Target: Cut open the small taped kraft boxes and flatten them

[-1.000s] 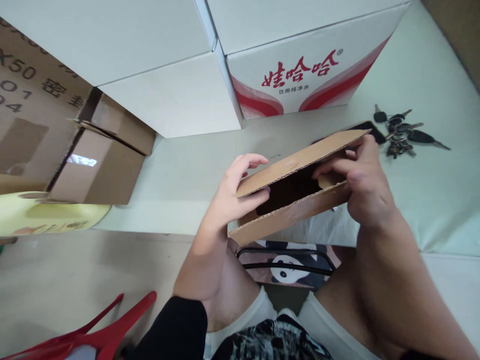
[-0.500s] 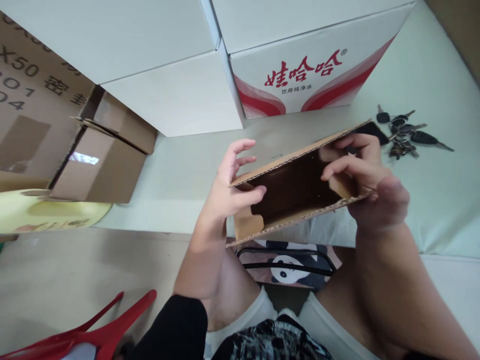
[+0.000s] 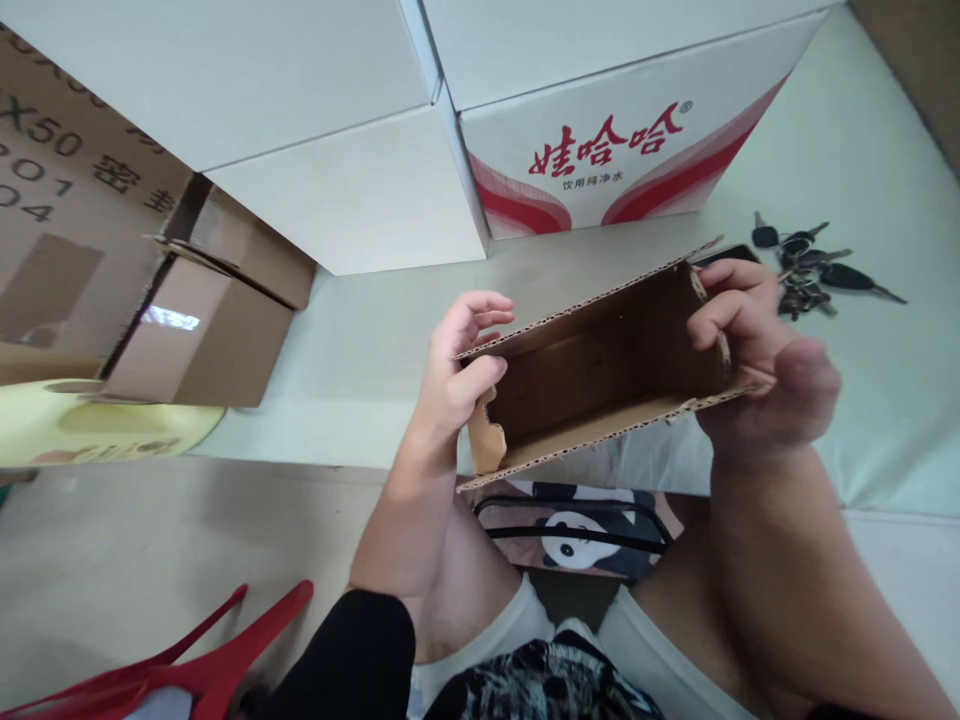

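Note:
A small brown cardboard box (image 3: 600, 360) is held tilted above the front edge of the pale green surface, its open side toward me. Its inside looks bare. My left hand (image 3: 461, 365) grips the left end, thumb inside the rim and fingers behind the far wall. At the right end my right hand (image 3: 739, 325) is closed on the box, its fingers over an end flap (image 3: 709, 320). Another short flap (image 3: 489, 440) stands at the left end. Partly hidden behind my right fingers lies a flat black object (image 3: 739, 256).
A bunch of keys (image 3: 814, 265) lies to the right on the pale green surface (image 3: 360, 350). White cartons (image 3: 585, 150) stand at the back, brown cartons (image 3: 210, 320) at the left. A yellow plastic object (image 3: 150, 430) and a red chair (image 3: 217, 650) are at lower left.
The box has turned a little, so more of its inside shows. The end flaps have bent outward at both ends, with my right fingers pulling the right one back.

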Motion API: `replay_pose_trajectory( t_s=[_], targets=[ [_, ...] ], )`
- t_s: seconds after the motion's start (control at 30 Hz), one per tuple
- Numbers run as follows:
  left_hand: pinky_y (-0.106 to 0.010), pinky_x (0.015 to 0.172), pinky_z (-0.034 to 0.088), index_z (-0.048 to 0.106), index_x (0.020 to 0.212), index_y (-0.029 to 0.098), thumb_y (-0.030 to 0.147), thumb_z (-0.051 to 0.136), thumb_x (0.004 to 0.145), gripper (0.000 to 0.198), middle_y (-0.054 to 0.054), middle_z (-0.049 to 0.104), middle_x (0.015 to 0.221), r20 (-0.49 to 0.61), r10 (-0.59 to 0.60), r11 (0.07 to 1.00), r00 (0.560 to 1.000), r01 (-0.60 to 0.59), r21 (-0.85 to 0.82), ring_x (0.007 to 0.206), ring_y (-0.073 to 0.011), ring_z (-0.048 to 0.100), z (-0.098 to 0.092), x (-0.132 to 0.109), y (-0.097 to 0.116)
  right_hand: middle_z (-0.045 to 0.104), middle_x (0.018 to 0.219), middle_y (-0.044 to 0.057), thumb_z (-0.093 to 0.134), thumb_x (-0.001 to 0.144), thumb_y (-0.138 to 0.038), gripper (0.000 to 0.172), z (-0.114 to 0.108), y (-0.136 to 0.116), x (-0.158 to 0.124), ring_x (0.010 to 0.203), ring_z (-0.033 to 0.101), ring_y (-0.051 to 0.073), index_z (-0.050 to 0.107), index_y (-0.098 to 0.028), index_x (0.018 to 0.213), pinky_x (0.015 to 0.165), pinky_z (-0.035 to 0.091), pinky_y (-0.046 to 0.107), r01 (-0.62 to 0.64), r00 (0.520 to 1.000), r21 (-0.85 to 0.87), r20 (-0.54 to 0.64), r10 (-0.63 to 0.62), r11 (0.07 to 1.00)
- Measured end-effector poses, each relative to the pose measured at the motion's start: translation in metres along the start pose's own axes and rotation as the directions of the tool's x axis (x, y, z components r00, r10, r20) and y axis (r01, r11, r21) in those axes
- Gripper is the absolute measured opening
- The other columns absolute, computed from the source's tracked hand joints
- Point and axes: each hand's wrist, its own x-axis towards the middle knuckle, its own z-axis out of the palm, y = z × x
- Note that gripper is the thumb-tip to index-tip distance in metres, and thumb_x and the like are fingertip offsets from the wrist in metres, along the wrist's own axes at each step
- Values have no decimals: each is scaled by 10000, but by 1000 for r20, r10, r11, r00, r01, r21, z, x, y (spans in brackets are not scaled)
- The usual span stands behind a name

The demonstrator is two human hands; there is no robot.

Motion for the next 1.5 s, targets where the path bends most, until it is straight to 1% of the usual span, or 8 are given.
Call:
replay_pose_trajectory(
  t_s=[0.13,0.23,0.33,0.47,0.67,1.1,1.33,1.5],
  targets=[
    [-372,859,493,688,909,226,213,533,586,359,-38,694,966,-90,18,999,996,-22,-42,965,-244,624,6,2,7,503,1238,61,564,818,-741,485,-3,9,-2,1329,451,351,603,-261,763,1243,232,593,68,998,-77,14,-67,995],
    [-339,730,472,684,808,208,213,521,568,290,-31,666,837,-141,-41,998,989,35,-51,831,-217,588,8,4,13,496,1415,-8,690,769,-706,442,-4,17,-2,1435,434,326,639,-373,1054,1240,294,584,52,996,94,69,-59,994],
    [-322,676,440,679,763,201,214,521,558,259,-25,650,777,-185,-69,997,980,62,-42,777,-203,561,7,6,16,449,1539,-60,769,719,-687,722,-7,29,-1,1504,393,289,481,-524,1361,1243,338,575,75,973,153,206,-106,985],
    [-314,641,405,673,759,192,228,518,553,260,-21,637,759,-200,-110,992,974,94,-89,722,-185,548,4,6,15,365,1636,-44,836,683,-632,984,-16,46,0,1570,300,278,305,-529,1504,1308,232,568,104,928,4,359,-98,995],
    [-321,615,400,678,698,201,251,518,505,255,-34,636,706,-209,-113,985,971,82,-152,683,-193,539,-1,7,18,412,1621,37,929,592,-473,1068,-20,45,0,1539,365,300,348,-427,1487,1283,292,542,6,932,23,363,-14,1000],
    [-323,595,408,641,690,194,260,552,550,179,-57,602,712,-201,-134,971,970,88,-225,674,-196,525,-6,6,14,354,1639,-41,927,592,-516,1139,-26,44,-1,1555,314,267,305,-539,1545,1301,205,517,-9,890,44,455,-12,999],
    [-294,560,373,597,682,203,297,612,611,119,-31,554,687,-282,-160,966,946,90,-244,622,-165,488,-5,9,10,518,1538,33,941,528,-547,1080,-23,37,0,1451,474,326,427,-441,1472,1217,376,560,-62,918,59,395,34,996],
    [-283,564,404,575,802,232,460,649,786,240,6,513,687,-320,-138,959,937,46,-279,598,-147,485,0,7,8,526,1528,26,938,513,-574,1040,-24,38,-1,1425,507,326,461,-451,1429,1168,438,544,-89,944,110,325,49,990]
  ],
)
